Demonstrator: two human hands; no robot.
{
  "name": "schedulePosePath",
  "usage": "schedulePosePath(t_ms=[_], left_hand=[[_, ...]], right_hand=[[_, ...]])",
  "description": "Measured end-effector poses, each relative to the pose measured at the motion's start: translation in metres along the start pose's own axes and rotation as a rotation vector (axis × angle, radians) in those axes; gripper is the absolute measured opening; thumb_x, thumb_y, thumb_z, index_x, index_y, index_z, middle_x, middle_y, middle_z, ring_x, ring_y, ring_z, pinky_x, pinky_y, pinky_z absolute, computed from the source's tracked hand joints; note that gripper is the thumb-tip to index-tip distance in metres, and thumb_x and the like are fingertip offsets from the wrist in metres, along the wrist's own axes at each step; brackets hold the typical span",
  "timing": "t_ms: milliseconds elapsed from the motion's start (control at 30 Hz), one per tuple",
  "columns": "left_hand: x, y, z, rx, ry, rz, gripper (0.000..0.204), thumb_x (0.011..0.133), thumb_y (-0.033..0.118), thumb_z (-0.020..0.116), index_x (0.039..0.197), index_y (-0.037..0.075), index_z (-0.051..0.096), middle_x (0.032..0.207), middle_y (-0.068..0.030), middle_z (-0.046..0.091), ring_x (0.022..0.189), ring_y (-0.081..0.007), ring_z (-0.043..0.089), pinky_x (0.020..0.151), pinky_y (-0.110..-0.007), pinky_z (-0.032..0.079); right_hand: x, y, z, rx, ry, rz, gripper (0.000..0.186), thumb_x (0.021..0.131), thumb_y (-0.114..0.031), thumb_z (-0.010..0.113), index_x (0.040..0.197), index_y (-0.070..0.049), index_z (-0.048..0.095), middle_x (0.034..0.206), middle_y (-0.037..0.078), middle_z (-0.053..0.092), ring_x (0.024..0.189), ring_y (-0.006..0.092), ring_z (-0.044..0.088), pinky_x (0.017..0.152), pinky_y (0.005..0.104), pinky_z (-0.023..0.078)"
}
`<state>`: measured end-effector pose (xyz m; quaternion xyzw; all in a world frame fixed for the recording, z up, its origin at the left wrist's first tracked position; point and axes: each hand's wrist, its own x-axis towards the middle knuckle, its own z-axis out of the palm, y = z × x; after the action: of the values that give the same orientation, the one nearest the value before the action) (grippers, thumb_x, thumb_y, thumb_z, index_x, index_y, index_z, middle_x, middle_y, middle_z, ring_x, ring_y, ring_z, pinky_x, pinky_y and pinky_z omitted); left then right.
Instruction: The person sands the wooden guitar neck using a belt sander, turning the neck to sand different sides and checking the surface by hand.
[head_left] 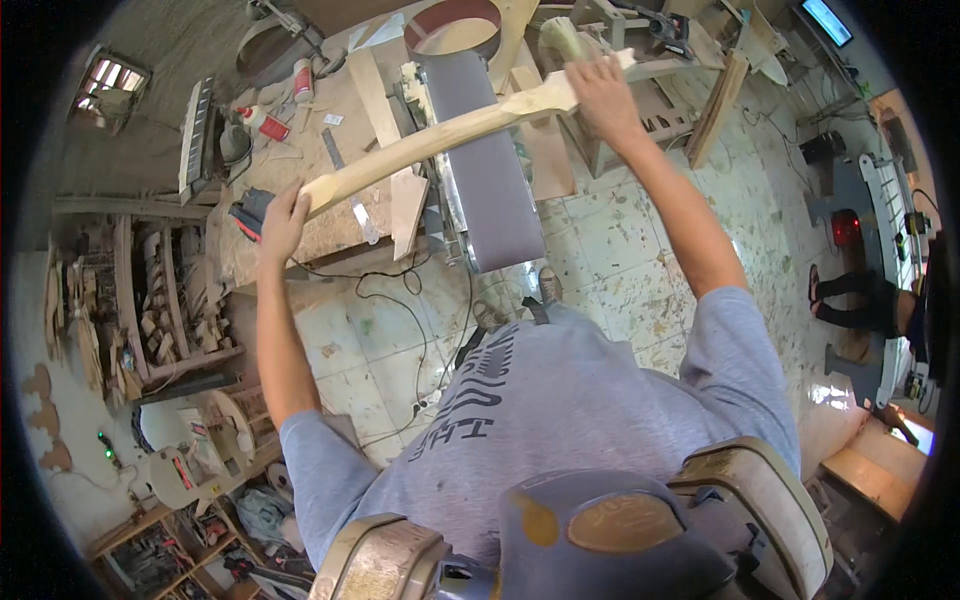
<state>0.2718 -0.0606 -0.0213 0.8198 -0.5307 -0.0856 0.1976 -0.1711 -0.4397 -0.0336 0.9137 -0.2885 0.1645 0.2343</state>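
Observation:
A long, pale, shaped piece of wood (440,140) lies crosswise over the dark belt of a belt sander (485,170). My left hand (283,222) grips its left end, out over the workbench. At the far side of the belt, my right hand (603,92) presses down on the wider right end. Both arms are stretched out in front of me. Whether the wood touches the belt cannot be told.
A cluttered workbench (300,150) with glue bottles (265,122), a wood strip and scraps stands left of the sander. Cables trail over the tiled floor (400,330). Shelves of wood parts (150,310) are at left. Another person's legs (850,300) show at the right, by a machine.

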Motion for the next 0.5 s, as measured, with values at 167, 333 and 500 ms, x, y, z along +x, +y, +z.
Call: schedulePosePath(t_ms=[167, 333, 500], left_hand=[[0.039, 0.058, 0.039, 0.059, 0.086, 0.124, 0.056, 0.099, 0.04, 0.047, 0.138, 0.001, 0.054, 0.143, -0.0201, 0.053, 0.133, -0.0345, 0.049, 0.113, -0.041, 0.035], [0.078, 0.121, 0.079, 0.073, 0.097, 0.171, 0.057, 0.098, 0.04, 0.046, 0.138, 0.0, 0.053, 0.145, -0.0208, 0.05, 0.136, -0.0337, 0.047, 0.115, -0.042, 0.032], [0.097, 0.191, 0.111, 0.047, 0.102, 0.18, 0.058, 0.097, 0.04, 0.047, 0.14, 0.001, 0.052, 0.145, -0.0207, 0.05, 0.135, -0.0348, 0.047, 0.114, -0.043, 0.032]], right_hand=[[-0.022, 0.07, 0.007, -0.121, -0.1, 0.007, 0.053, 0.084, -0.006, 0.057, 0.136, -0.008, 0.049, 0.139, 0.01, 0.054, 0.141, 0.0348, 0.038, 0.118, 0.052, 0.027], [-0.053, 0.135, 0.002, -0.215, -0.238, 0.047, 0.055, 0.087, -0.006, 0.057, 0.14, -0.01, 0.045, 0.147, 0.009, 0.049, 0.142, 0.0337, 0.037, 0.118, 0.0521, 0.027], [-0.075, 0.2, 0.013, -0.274, -0.373, 0.123, 0.057, 0.088, -0.005, 0.056, 0.143, -0.013, 0.043, 0.153, 0.006, 0.042, 0.145, 0.032, 0.034, 0.119, 0.0522, 0.026]])
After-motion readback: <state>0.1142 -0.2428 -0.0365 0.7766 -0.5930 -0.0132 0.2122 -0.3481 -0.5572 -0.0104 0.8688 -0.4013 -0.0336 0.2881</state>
